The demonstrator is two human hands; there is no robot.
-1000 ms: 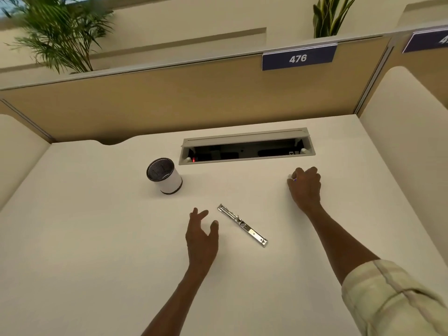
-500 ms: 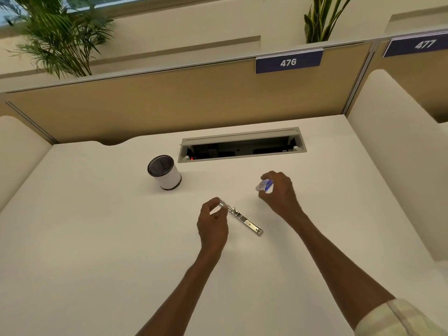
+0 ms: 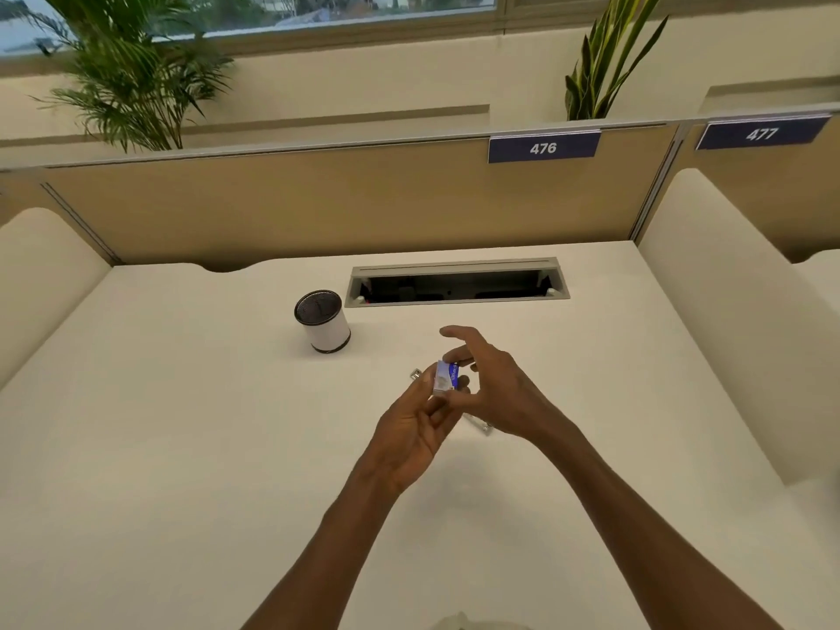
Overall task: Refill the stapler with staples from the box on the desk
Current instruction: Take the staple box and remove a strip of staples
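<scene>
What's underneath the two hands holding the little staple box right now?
The stapler lies on the desk under the left hand and right hand. Only its two metal ends show; its middle is covered.

White bench (image 3: 182, 447), tan partition (image 3: 295, 206) along far edge, cream side panels (image 3: 727, 311), window (image 3: 272, 11) above, two plants (image 3: 132, 84).
</scene>
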